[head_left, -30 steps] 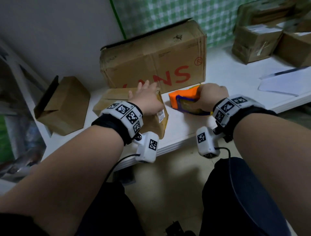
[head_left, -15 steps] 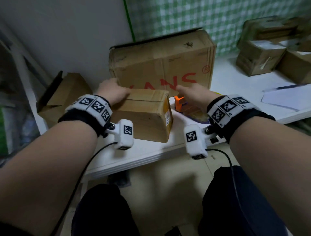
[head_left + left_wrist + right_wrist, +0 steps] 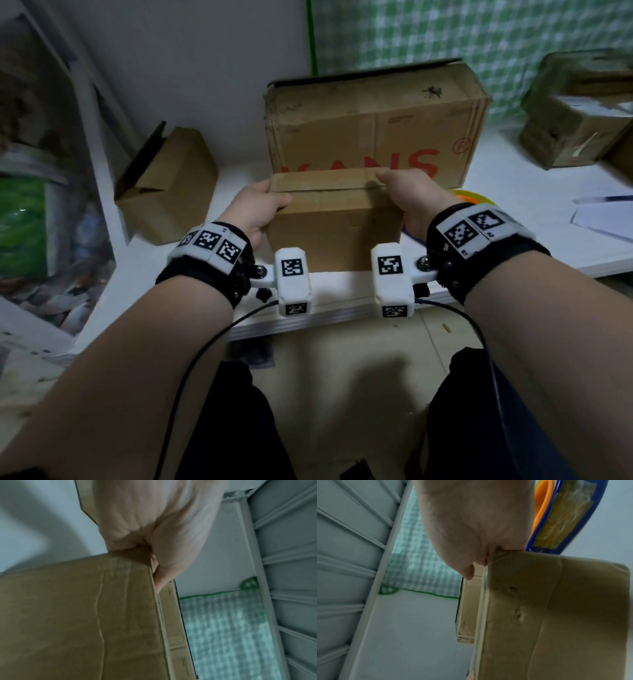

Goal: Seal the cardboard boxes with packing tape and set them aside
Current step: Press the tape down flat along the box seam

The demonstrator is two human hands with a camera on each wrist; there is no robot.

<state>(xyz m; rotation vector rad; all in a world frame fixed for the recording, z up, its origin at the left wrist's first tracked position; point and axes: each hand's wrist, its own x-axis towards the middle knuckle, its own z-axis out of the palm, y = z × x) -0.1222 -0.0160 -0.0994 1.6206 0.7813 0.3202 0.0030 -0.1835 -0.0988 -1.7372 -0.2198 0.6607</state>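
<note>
Near front edge of white table [image 3: 534, 192]: small brown cardboard box [image 3: 334, 222], left hand [image 3: 255, 212] and right hand [image 3: 412, 197] gripping its top corners. Just right, orange-blue tape dispenser [image 3: 471, 198], partly hidden. Directly behind, large red-lettered cardboard carton [image 3: 373, 126]. Far-left edge: open cardboard box [image 3: 168, 185].

The box [image 3: 334, 219] hides both hands' fingers and most of the tape dispenser [image 3: 471, 198]. Boxes at right [image 3: 579, 113] are blurred and cut off.

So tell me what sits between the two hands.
The small brown cardboard box, gripped at its top corners by the left hand and right hand; clearest in the head view.
</note>
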